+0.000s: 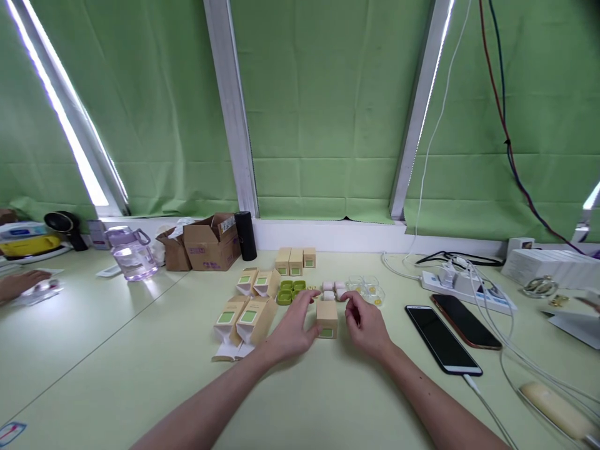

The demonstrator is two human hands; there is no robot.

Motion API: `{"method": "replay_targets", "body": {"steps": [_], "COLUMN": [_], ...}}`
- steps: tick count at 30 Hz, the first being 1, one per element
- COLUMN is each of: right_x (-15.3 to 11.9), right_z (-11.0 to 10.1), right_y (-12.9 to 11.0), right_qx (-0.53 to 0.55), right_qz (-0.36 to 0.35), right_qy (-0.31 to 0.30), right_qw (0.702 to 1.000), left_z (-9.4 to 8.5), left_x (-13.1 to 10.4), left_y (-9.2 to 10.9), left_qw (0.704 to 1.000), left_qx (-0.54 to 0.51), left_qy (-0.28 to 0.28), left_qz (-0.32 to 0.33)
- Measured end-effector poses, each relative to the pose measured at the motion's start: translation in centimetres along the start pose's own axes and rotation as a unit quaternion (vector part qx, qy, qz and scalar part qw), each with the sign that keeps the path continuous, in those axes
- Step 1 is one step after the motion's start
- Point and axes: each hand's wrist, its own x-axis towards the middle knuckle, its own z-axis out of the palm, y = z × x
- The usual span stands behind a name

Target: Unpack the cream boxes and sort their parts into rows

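Observation:
A small kraft cardboard box [327,319] with a green label stands closed in front of me, between my two hands. My left hand [296,328] is at its left side, fingers spread and the thumb at the box's lower left edge. On the other side, my right hand [368,322] has its index finger bent out and the other fingers curled, apart from the box. Behind the box sit several small pale pink pieces [328,287], green square cups [284,296] and clear round containers [372,290]. Left of my left hand lie open-ended kraft boxes [255,319].
Closed kraft boxes [295,261] stand farther back. A brown carton [210,244], black cylinder [245,235] and water jug [132,253] line the left rear. On the right lie two phones [443,339], a power strip [469,290] and loose cables. Another person's hand [23,284] is far left.

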Motion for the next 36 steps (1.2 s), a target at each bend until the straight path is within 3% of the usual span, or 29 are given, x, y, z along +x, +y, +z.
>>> {"method": "replay_targets", "body": {"steps": [4,8,16,27,36], "right_x": [-0.3,-0.6,-0.4,-0.4,-0.2], "right_z": [-0.2,-0.1,0.2,0.3,0.9], "right_y": [-0.2,-0.5,0.1,0.0,0.6], "right_qx": [0.058,0.057,0.027,0.014,0.014], "right_qz": [-0.068,-0.099,-0.074,-0.066,-0.038], "right_qy": [-0.027,-0.065,-0.059,-0.044,-0.007], "right_qw": [0.996,0.991,0.995,0.997,0.999], "left_z": [0.5,1.0,1.6,1.8,2.0], "left_x": [-0.4,-0.4,-0.5,-0.5,-0.5], "left_y": [-1.3,-1.6,-1.6,-1.8,-2.1], "left_qw": [0.998,0.998,0.999,0.995,0.995], "left_qx": [-0.040,-0.037,-0.010,0.030,0.042], "left_qy": [0.033,0.022,0.050,0.093,0.081], "left_qz": [-0.031,-0.042,-0.012,-0.023,-0.049]}}
